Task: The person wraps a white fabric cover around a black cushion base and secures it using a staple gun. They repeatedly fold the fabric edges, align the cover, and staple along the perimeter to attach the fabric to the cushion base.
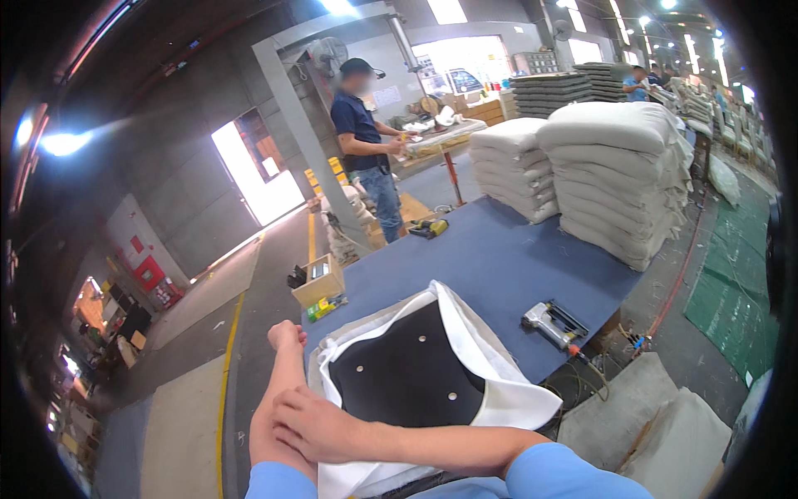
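Observation:
A seat pad lies bottom up before me: a black board with several small holes, with loose white fabric around its edges. Just past the pad's left side, my left hand is held up with its fingers curled in and nothing visible in them. My right arm reaches across the near end of the pad. My right hand rests with bent fingers against my left forearm. To the right of the pad, a silver and black staple gun with an air hose lies on the blue-topped table, apart from both hands.
Tall stacks of white padded covers stand at the table's far right. A yellow-black tool lies at its far edge. An open box and green-yellow packet sit left. Beyond, a person works at another table.

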A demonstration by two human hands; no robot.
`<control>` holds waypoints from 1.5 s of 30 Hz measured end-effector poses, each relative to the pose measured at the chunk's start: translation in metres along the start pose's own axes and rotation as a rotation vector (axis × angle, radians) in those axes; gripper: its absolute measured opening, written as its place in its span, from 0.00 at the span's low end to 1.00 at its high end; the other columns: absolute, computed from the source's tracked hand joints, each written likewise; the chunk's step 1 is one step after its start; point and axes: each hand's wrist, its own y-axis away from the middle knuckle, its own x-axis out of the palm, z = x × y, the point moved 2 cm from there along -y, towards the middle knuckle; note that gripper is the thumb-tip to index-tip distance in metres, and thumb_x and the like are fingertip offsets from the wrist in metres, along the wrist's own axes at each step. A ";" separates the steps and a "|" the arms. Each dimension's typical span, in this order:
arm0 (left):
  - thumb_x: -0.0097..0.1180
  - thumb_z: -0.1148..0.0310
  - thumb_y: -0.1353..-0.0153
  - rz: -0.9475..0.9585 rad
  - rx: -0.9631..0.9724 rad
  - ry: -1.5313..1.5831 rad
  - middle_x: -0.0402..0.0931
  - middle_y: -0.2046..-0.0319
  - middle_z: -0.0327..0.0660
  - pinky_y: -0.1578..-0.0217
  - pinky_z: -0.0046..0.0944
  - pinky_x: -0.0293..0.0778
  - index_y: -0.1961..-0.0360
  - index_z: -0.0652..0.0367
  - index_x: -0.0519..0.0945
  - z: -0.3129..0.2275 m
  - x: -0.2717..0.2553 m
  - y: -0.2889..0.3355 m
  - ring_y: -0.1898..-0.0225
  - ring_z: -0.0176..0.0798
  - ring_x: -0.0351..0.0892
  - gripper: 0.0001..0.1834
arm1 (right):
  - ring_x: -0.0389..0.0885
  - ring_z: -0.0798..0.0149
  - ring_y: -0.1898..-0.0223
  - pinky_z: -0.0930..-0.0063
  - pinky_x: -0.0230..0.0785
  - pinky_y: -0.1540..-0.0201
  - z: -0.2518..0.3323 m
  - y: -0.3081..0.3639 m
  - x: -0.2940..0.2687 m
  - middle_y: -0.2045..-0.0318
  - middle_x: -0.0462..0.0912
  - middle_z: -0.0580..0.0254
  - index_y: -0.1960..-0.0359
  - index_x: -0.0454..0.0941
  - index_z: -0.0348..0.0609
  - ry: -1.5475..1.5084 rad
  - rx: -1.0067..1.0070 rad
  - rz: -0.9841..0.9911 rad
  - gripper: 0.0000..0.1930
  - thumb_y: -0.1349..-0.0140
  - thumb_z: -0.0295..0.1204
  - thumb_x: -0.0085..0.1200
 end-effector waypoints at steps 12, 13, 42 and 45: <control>0.53 0.73 0.36 0.012 0.187 0.151 0.82 0.71 0.48 0.83 0.44 0.72 0.60 0.61 0.81 -0.049 -0.015 -0.007 0.81 0.41 0.78 0.07 | 0.87 0.53 0.60 0.64 0.81 0.55 0.051 0.026 -0.052 0.59 0.88 0.52 0.59 0.86 0.38 -0.349 -0.066 0.161 0.06 0.37 0.18 0.62; 0.52 0.73 0.35 0.035 0.180 0.115 0.83 0.70 0.48 0.82 0.45 0.73 0.59 0.61 0.81 -0.053 -0.018 -0.004 0.81 0.41 0.79 0.08 | 0.88 0.52 0.62 0.64 0.81 0.57 0.041 0.030 -0.056 0.60 0.88 0.52 0.59 0.85 0.38 -0.284 -0.031 0.144 0.06 0.38 0.18 0.62; 0.66 0.46 0.30 0.348 -0.413 -0.188 0.79 0.42 0.46 0.47 0.53 0.78 0.28 0.59 0.70 0.229 -0.195 0.025 0.47 0.48 0.80 0.39 | 0.80 0.75 0.61 0.78 0.72 0.56 -0.059 0.338 -0.294 0.64 0.83 0.70 0.54 0.82 0.38 0.284 1.133 -0.599 0.05 0.29 0.22 0.57; 0.65 0.50 0.29 0.567 -0.516 0.037 0.77 0.34 0.47 0.40 0.53 0.79 0.27 0.60 0.71 0.296 -0.232 0.067 0.35 0.47 0.78 0.37 | 0.85 0.67 0.57 0.73 0.77 0.52 -0.103 0.414 -0.259 0.59 0.88 0.62 0.46 0.83 0.37 0.221 1.495 -0.521 0.13 0.30 0.26 0.61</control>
